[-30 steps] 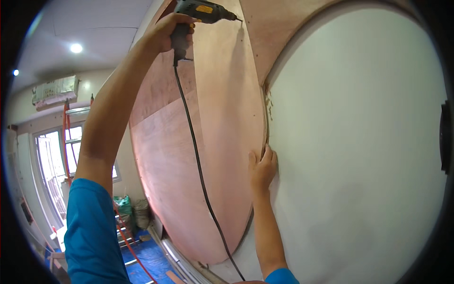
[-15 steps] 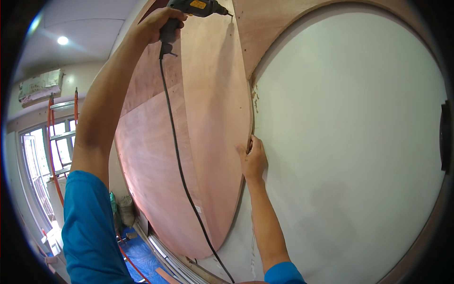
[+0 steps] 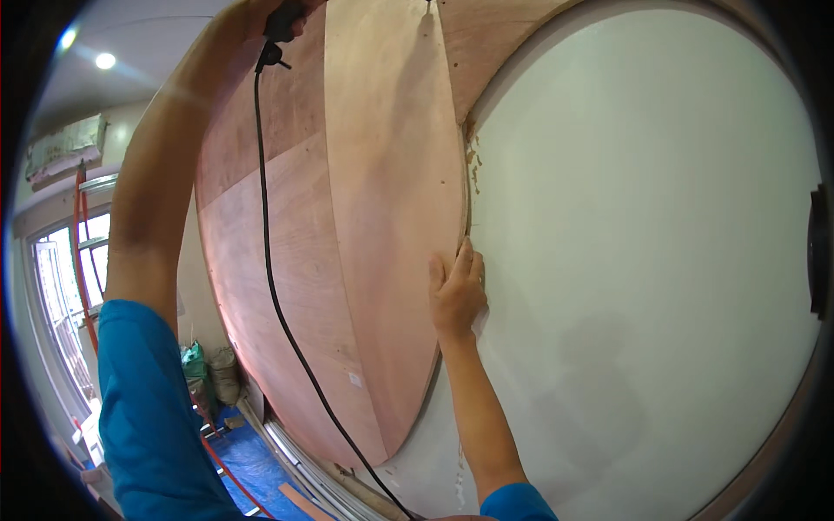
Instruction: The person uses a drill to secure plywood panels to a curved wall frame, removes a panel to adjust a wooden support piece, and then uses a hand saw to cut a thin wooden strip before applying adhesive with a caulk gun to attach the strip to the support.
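Note:
High at the top, my left hand (image 3: 304, 10) is closed round the grip of a corded power drill (image 3: 280, 26). Most of the drill's body is cut off by the upper edge of the view; its bit tip (image 3: 428, 8) shows against the wood, and a black cord (image 3: 268, 252) hangs down. My right hand (image 3: 459, 297) lies at the curved edge of a reddish plywood panel (image 3: 391, 217), with fingers extended along the edge and thumb spread apart over the panel's face. A pale round surface (image 3: 643, 234) lies right beside it.
At the left stands an orange stepladder (image 3: 82, 243) before a bright window (image 3: 61, 286). Sacks (image 3: 223, 373), a blue floor sheet (image 3: 248, 451) and long metal strips (image 3: 304, 464) lie low behind the panel. Plywood (image 3: 491, 43) frames the round surface.
The drill and my left hand have moved up and left in the view, mostly out of it. My right hand's fingers have straightened along the panel edge, and its thumb has spread.

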Available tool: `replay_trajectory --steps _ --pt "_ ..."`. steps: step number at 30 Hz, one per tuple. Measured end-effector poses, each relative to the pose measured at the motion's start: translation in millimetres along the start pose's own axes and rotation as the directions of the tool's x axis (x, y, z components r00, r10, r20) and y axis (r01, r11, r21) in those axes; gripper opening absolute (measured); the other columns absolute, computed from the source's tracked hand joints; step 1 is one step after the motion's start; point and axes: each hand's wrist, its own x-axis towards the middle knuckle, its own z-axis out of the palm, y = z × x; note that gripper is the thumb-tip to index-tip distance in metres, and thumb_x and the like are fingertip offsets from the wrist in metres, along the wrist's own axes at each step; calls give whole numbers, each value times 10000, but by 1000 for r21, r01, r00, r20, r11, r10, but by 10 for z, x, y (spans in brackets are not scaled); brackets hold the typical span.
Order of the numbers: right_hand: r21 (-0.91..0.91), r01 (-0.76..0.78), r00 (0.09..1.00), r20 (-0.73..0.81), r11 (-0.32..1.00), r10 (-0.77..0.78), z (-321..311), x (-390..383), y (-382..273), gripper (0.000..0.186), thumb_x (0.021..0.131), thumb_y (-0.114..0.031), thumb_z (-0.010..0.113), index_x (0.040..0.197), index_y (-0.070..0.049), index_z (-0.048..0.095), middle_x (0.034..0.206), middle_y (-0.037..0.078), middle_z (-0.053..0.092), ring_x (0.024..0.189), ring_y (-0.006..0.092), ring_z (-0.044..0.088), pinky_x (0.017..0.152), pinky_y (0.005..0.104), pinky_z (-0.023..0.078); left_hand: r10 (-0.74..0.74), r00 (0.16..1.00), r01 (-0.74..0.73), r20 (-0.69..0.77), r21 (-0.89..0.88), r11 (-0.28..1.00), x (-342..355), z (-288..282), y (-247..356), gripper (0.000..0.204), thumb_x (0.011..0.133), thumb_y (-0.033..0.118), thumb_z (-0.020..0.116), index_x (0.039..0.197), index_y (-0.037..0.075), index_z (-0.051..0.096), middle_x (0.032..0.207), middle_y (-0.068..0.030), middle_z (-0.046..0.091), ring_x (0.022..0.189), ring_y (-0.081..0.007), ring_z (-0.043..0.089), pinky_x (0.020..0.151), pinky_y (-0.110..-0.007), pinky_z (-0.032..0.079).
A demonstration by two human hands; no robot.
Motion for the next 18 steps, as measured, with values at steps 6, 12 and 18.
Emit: replay_trajectory --steps 6,12,18 --pt "-52 -21 998 -56 998 18 -28 -14 -21 626 990 -418 649 1424 13 512 1190 192 613 1027 373 677 780 450 595 -105 994 109 29 -254 961 -63 98 176 145 788 124 661 908 44 646 666 -87 626 478 -204 588 505 -405 527" --pt "5 -50 999 -12 999 50 -44 -32 -21 634 986 -417 650 1424 21 516 1184 194 617 1059 377 661 809 457 586 111 990 -105 -88 69 992 115 55 308 150 789 156 651 863 26 657 664 -92 644 477 -203 592 468 -366 521" --pt "46 -14 999 -42 999 16 -52 -13 -71 622 980 -401 662 1401 34 522 1163 198 614 1033 386 655 806 460 578 -111 993 116 39 -177 977 227 -132 335 122 771 143 658 757 25 632 633 -135 616 468 -218 585 459 -356 525"
